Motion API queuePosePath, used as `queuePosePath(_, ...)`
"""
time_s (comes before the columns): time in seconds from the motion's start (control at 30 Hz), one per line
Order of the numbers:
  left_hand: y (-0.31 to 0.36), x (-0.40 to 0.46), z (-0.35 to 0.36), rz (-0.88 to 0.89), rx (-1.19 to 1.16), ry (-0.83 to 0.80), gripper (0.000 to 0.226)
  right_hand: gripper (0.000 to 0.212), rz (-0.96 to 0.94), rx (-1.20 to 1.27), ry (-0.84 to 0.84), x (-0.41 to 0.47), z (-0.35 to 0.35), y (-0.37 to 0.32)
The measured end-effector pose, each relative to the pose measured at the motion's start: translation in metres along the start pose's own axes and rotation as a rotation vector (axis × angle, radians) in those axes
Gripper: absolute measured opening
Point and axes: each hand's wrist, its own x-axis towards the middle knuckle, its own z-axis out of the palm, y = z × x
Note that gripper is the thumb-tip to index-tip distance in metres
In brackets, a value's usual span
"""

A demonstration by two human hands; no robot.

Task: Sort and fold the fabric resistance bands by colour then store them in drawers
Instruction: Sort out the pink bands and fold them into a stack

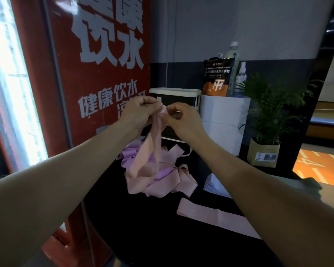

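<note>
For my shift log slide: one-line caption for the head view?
Both hands, left hand and right hand, pinch a pink band lifted above the pile of bands on the dark counter.

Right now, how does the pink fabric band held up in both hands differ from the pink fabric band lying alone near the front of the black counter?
The held pink fabric band hangs in the air, pinched at its top by the left hand and the right hand; the lone pink fabric band lies on the black counter, touched by no hand. The held band droops twisted and looped; the lone band lies flat and stretched out. Both are pale pink.
</note>
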Motion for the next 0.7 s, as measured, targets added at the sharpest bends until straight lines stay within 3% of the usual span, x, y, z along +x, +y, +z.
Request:
queuePosePath(0.17, 0.011, -0.004, 0.001, 0.050, 0.046, 0.079, 0.008, 0.017, 0.047, 0.050, -0.028, 0.005, -0.009, -0.005)
queuePosePath(0.4, 0.025, -0.012, 0.006, 0.145, 0.082, 0.004, 0.006, 0.013, 0.023, -0.007, 0.044, 0.011, -0.020, -0.013)
queuePosePath(0.53, 0.030, -0.015, 0.007, 0.173, 0.106, 0.093, 0.034, 0.012, 0.028, -0.006, 0.012, 0.011, -0.036, -0.019)
queuePosePath(0.6, 0.030, -0.018, 0.011, 0.047, 0.083, -0.002, 0.031, 0.011, 0.011, 0.025, -0.011, 0.007, -0.045, -0.021)
queuePosePath(0.7, 0.027, -0.034, 0.025, -0.148, -0.040, -0.301, 0.021, 0.012, 0.013, 0.033, -0.011, 0.001, -0.057, -0.020)
